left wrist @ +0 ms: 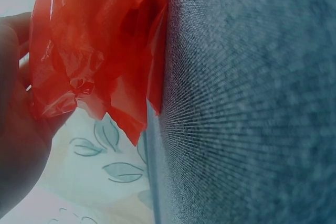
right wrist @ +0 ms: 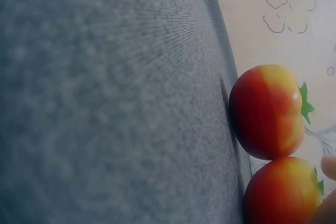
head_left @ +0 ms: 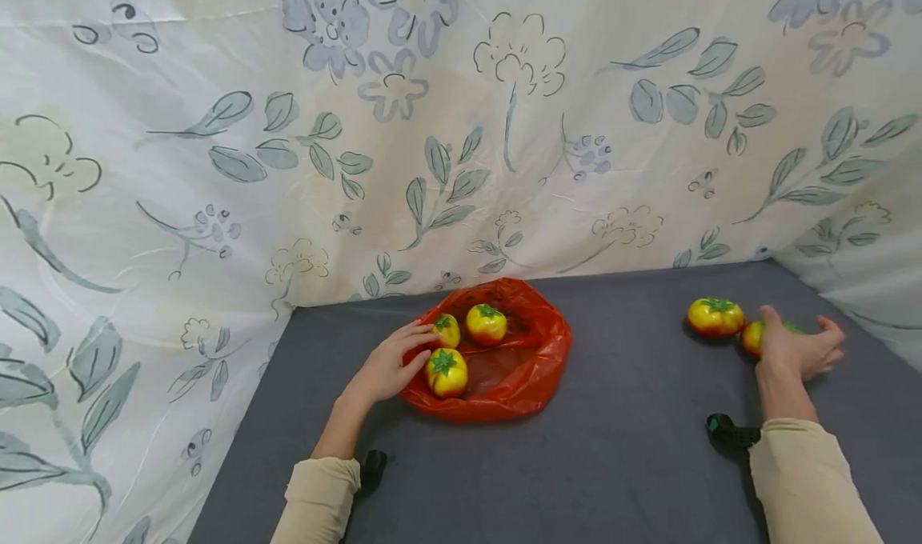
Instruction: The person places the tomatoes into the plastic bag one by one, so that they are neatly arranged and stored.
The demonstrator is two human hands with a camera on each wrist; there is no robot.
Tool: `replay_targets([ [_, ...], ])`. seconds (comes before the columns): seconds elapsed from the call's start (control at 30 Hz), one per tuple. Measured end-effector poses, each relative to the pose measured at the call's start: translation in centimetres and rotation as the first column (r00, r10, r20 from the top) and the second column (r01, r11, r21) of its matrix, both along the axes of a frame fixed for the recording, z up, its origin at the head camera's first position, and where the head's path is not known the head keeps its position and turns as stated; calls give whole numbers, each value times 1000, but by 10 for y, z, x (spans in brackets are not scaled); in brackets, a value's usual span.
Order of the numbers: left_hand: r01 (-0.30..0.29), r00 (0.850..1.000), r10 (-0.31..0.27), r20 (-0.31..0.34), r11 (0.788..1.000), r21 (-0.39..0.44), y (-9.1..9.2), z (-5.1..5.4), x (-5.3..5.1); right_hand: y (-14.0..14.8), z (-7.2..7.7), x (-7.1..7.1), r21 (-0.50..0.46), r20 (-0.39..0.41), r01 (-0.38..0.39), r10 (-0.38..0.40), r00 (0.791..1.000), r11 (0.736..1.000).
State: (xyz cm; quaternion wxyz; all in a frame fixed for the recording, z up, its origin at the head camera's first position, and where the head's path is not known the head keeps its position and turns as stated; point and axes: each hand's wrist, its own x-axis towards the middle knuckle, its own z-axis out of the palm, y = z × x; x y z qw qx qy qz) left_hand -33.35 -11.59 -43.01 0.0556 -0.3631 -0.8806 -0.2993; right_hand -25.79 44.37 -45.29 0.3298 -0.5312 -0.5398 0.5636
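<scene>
Your right hand [head_left: 799,354], the nearer one, is holding thumb and fingers spread, with the half-hidden fruit [head_left: 751,339] lying just beyond the thumb, touching a second fruit [head_left: 715,320].

1. Your head view is bright and evenly lit, and you can read the print on the curtain [head_left: 446,64] clearly; its left side looks paler and cooler.
2. You catch small glints on the yellow-red fruit [head_left: 709,325] and shiny streaks along the red bag [head_left: 497,404]; a soft shadow sits under the fruit at right.
3. Your left wrist view washes out at upper left, leaving your left hand [left wrist: 18,145] dark.
4. In both wrist views you see the near tabletop [head_left: 612,448] blurred; the right one dims toward its left edge.
</scene>
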Motion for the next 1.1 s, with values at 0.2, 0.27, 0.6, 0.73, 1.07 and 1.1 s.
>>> replay_targets([
  [0.2, -2, 1000, 2, -10, 1000, -7, 0, 0, 0, 34, -36, -11, 6, 85, -96, 95, 992, 995],
  [0.27, 3, 1000, -3, -13, 1000, 2, 0, 0, 0, 38, -40, -11, 14, 115, -140, 137, 984, 990],
  [0.6, 20, 1000, -20, -15, 999, 26, 1, 0, 0, 44, -40, -1, 58, 297, -368, 336, 894, 928],
  [0.73, 20, 1000, -19, -23, 999, 30, 0, 0, -1, 47, -38, 2, 32, 279, -383, 360, 890, 923],
  [1.07, 20, 1000, -20, -6, 1000, 21, 1, -1, -1, 43, -25, 10, 33, 220, -316, 302, 928, 948],
  [1.1, 19, 1000, -19, -4, 1000, 19, 1, -1, 0, 39, -18, 11, 27, 202, -303, 291, 935, 953],
])
